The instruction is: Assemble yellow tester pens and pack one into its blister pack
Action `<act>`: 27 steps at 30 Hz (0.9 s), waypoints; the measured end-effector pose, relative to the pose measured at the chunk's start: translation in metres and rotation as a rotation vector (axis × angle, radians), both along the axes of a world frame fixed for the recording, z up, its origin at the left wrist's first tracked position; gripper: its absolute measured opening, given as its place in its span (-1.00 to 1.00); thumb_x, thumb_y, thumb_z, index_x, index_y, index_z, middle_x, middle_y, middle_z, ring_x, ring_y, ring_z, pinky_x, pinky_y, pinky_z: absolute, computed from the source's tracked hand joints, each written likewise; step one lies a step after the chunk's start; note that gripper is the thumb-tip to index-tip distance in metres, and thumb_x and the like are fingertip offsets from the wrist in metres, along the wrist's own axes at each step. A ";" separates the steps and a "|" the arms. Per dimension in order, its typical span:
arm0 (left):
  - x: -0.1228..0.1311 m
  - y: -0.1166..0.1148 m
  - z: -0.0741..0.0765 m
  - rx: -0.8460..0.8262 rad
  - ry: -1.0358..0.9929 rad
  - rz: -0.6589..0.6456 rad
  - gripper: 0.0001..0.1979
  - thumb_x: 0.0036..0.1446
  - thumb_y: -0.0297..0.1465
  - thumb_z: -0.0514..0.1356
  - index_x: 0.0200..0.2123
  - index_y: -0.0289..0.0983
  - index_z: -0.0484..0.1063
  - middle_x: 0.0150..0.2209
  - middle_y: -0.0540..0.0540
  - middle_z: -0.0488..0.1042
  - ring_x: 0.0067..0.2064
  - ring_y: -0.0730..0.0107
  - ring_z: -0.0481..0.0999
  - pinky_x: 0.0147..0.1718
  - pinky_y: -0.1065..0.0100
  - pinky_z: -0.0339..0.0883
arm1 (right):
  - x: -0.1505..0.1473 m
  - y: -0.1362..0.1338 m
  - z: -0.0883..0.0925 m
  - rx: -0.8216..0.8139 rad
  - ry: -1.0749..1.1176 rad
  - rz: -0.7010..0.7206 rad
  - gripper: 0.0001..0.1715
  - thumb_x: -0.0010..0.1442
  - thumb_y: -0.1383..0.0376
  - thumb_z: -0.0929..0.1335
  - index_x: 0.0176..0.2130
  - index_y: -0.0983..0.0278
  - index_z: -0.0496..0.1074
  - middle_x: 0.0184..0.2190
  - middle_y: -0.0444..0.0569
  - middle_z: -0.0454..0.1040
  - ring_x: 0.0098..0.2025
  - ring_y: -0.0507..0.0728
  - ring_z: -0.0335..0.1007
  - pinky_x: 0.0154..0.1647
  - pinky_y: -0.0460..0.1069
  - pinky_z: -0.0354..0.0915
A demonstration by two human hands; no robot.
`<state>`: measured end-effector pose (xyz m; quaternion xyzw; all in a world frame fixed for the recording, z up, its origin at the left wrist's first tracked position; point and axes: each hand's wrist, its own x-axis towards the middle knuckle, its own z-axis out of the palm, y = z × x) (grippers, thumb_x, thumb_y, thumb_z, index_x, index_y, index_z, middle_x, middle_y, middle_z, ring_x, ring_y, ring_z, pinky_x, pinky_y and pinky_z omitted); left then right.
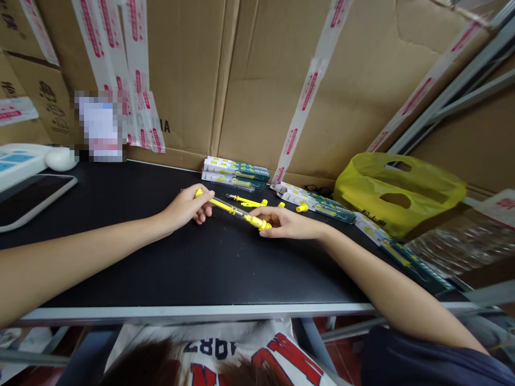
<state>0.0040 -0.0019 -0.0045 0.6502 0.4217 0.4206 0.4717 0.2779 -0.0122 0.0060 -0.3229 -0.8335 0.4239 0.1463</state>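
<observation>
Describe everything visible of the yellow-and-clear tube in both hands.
The tube is slim, straight, seemingly plastic: clear and yellow, partly greyish, with yellow parts at both ends, bulkier at the right. Over the black table, it slants down rightward, held near its ends by left hand and right hand.

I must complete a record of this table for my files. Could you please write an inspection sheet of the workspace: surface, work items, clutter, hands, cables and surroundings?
Surface: black tabletop, speckled in places.
Work items: yellow-and-clear tube, held between both hands; loose yellow parts beyond it.
Clutter: printed boxes, yellow bag at right, dark-screened device at left.
Hands: left hand grips the tube's left end; right hand its thicker right end.
Cables: nothing seen that is clearly a cable.
Surroundings: taped cardboard behind, metal frame at right.
</observation>
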 end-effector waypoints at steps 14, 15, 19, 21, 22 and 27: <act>0.000 0.002 -0.002 -0.023 -0.027 0.006 -0.77 0.13 -0.22 0.11 -0.43 -0.24 0.19 -0.60 0.05 0.38 -0.63 0.54 0.33 -0.63 0.48 0.26 | -0.001 0.000 0.003 -0.074 0.050 -0.040 -0.43 0.17 0.19 0.35 0.12 0.33 0.22 -0.49 -0.20 0.28 -0.50 -0.08 0.19 -0.47 -0.16 0.25; 0.000 0.002 -0.001 -0.032 -0.033 0.004 -0.77 0.13 -0.22 0.11 -0.43 -0.24 0.19 -0.60 0.04 0.38 -0.62 0.54 0.33 -0.63 0.48 0.26 | -0.002 0.000 0.004 -0.071 0.057 -0.041 -0.44 0.18 0.18 0.35 0.11 0.32 0.23 -0.49 -0.21 0.27 -0.50 -0.08 0.19 -0.47 -0.16 0.26; 0.000 0.000 0.001 -0.088 -0.074 0.009 -0.78 0.13 -0.24 0.10 -0.42 -0.25 0.21 -0.59 0.03 0.38 -0.61 0.54 0.34 -0.63 0.48 0.25 | -0.004 -0.002 0.006 -0.087 0.104 -0.053 -0.46 0.17 0.18 0.36 0.10 0.29 0.25 -0.50 -0.23 0.24 -0.51 -0.08 0.20 -0.48 -0.16 0.31; 0.001 -0.001 0.002 -0.114 -0.098 0.015 -0.80 0.14 -0.26 0.10 -0.42 -0.26 0.20 -0.59 0.04 0.37 -0.62 0.55 0.33 -0.63 0.49 0.24 | -0.005 -0.002 0.007 -0.091 0.138 -0.060 -0.45 0.15 0.18 0.37 0.10 0.28 0.23 -0.49 -0.23 0.25 -0.52 -0.09 0.22 -0.49 -0.16 0.32; 0.001 -0.002 0.003 -0.122 -0.109 0.017 -0.81 0.14 -0.27 0.09 -0.42 -0.26 0.20 -0.59 0.04 0.37 -0.62 0.55 0.33 -0.63 0.49 0.23 | -0.006 -0.002 0.007 -0.091 0.162 -0.066 -0.45 0.14 0.18 0.38 0.08 0.28 0.23 -0.48 -0.23 0.27 -0.52 -0.09 0.22 -0.49 -0.16 0.32; 0.002 -0.004 0.005 -0.120 -0.151 0.023 -0.81 0.15 -0.28 0.08 -0.42 -0.26 0.19 -0.58 0.04 0.36 -0.61 0.57 0.31 -0.62 0.50 0.22 | -0.004 0.003 0.003 -0.071 0.300 -0.145 -0.58 0.09 0.15 0.42 -0.17 0.25 0.19 -0.54 -0.27 0.32 -0.60 -0.10 0.22 -0.57 -0.16 0.25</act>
